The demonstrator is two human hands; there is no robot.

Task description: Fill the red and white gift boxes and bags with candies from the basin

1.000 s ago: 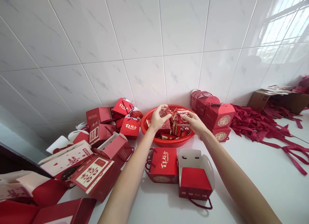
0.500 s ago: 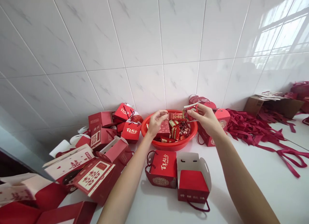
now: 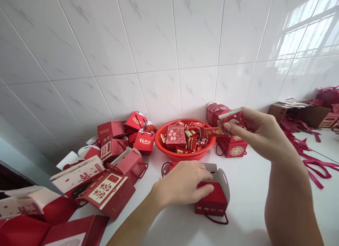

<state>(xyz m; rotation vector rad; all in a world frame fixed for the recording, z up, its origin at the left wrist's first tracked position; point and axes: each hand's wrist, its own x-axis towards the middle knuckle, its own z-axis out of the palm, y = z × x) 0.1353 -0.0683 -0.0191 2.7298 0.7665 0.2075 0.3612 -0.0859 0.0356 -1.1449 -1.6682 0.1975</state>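
Note:
My right hand (image 3: pixel 261 133) pinches several red candy packets (image 3: pixel 230 119), raised in front of the boxes right of the basin. A long red strip-shaped packet (image 3: pixel 212 131) sticks out leftward from that hold. Lower down, my left hand (image 3: pixel 185 184) reaches over a small red gift box (image 3: pixel 212 207) with its back flap standing up. Its fingers are apart and the thumb lies at the red inner lid; whether it presses on it I cannot tell. The left hand mostly hides a second red gift box (image 3: pixel 169 166). A red plastic basin (image 3: pixel 182 157) holds wrapped sweets and a patterned red box (image 3: pixel 176 136).
Many red gift boxes (image 3: pixel 111 193) crowd the left side of the white table (image 3: pixel 164 225). More boxes (image 3: pixel 233 147) stand right of the basin. Dark red ribbons (image 3: pixel 317 168) and a cardboard carton (image 3: pixel 304 115) lie far right. A tiled wall (image 3: pixel 159 45) rises behind.
My right hand has moved right and nearer, away from the basin with the candy packets. My left hand has come down from the basin to the gift box with the raised flap.

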